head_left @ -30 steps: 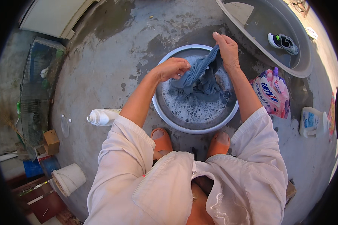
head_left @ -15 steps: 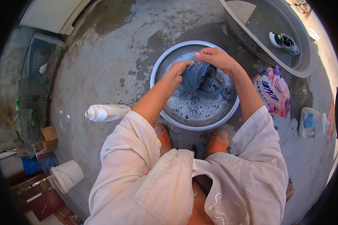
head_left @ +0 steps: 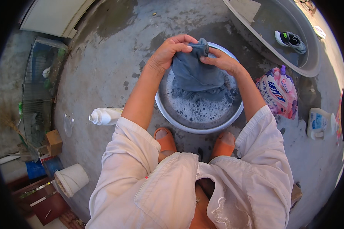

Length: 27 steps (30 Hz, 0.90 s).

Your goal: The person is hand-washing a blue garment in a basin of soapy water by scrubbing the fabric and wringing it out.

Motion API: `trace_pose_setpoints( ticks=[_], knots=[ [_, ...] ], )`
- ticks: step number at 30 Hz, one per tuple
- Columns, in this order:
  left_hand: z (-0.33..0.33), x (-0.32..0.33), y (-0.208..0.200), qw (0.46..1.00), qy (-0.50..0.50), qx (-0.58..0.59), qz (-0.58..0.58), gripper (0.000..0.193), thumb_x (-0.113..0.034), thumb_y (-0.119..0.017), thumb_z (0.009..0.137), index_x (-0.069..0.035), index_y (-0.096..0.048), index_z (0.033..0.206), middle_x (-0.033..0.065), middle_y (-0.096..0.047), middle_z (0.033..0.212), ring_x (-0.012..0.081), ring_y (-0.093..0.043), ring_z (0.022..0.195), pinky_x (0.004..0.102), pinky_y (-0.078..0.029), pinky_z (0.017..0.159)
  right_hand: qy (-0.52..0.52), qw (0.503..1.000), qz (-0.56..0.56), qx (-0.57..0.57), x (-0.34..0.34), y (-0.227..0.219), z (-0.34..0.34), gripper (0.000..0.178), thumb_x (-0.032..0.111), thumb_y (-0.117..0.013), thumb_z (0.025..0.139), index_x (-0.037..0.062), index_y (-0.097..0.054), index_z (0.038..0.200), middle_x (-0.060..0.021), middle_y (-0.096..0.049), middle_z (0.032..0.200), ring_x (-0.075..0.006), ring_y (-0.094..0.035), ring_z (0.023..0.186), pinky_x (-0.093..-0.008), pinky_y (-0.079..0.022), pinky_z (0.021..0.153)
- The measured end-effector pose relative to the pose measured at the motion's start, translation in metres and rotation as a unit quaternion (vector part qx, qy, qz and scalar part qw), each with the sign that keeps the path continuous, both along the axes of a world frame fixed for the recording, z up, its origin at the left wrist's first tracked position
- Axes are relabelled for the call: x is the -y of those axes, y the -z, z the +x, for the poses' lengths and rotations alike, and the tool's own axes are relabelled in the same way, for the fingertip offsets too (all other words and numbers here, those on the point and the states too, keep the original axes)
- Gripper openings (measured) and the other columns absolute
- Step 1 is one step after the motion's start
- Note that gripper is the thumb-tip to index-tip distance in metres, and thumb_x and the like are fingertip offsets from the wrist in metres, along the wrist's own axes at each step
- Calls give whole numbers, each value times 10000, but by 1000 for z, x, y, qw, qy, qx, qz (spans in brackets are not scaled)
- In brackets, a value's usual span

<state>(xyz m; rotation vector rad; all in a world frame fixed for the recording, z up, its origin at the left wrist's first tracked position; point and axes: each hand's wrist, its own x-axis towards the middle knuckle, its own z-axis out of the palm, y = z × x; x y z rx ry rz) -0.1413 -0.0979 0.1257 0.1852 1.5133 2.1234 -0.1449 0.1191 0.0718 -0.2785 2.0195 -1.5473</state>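
Note:
A wet blue-grey piece of clothing [head_left: 197, 72] is lifted partly out of a round metal basin [head_left: 198, 130], its lower folds resting in the soapy water. My left hand [head_left: 170, 52] grips its upper edge at the basin's far left, fingers and thumb closed on the cloth. My right hand [head_left: 223, 62] pinches the same cloth close to its top right side, thumb pressed against it. White suds [head_left: 197, 111] cover much of the water below. Behind the cloth some fingertips are hidden.
Left of the basin lies a white bottle [head_left: 105, 116]. A pink-purple pouch [head_left: 278, 92] and a white jug [head_left: 319, 123] are to the right. Beyond them, a large grey tub [head_left: 312, 65] holds a sneaker [head_left: 293, 42]. Orange slippers [head_left: 166, 142] are by the basin; a white bucket [head_left: 73, 179] lies lower left.
My left hand has moved up and farther away, raising the cloth's edge above the basin. The bunched cloth now hangs more spread out; my right hand has come down slightly with bent fingers.

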Motion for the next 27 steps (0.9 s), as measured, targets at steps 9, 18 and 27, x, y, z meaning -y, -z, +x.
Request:
trace_pose_setpoints(
  ticks=[9, 18, 27],
  knots=[
    [-11, 13, 46, 967, -147, 58, -198, 236, -87, -627, 825, -95, -476, 1006, 52, -562, 841, 139, -551, 758, 280, -478, 633, 144, 972, -168, 87, -2, -24, 4, 433, 403, -620, 837, 17, -592, 1033, -60, -606, 950, -130, -558, 829, -238, -441, 708],
    [17, -50, 53, 933, -295, 119, 167, 225, -266, -403, 891, -55, -467, 846, 66, -525, 846, 148, -533, 700, 307, -448, 586, 289, 926, 136, -202, 95, -52, 39, 515, 521, -560, 790, 11, -586, 857, -183, -616, 765, -330, -602, 732, -405, -451, 675],
    [12, -73, 32, 924, -374, 81, 18, 264, -287, -454, 888, -60, -532, 777, 16, -500, 710, 121, -484, 672, 295, -403, 584, 337, 923, 120, -144, 74, -38, 30, 397, 455, -496, 828, 65, -569, 850, -170, -631, 743, -376, -600, 755, -439, -445, 664]
  ],
)
